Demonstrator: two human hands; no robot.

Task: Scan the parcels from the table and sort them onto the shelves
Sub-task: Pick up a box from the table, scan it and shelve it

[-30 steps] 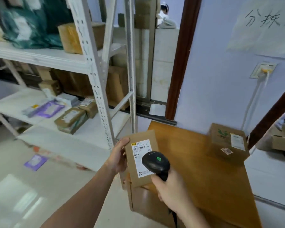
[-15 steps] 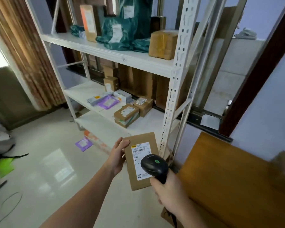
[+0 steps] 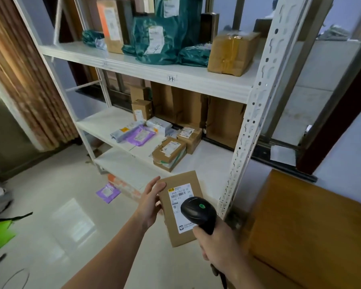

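low in the centre of the frame a flat cardboard parcel is held upright by the left hand, thumb on its top corner and fingers behind its left edge. a black scanner is gripped by its handle in the right hand and is pointed at the white label (its green light is lit). whether the code has registered cannot be told. many parcels are already laid on the white shelves across the upper and middle frame. this one is yet to be shelved; only a corner of the wooden table is seen at lower right.
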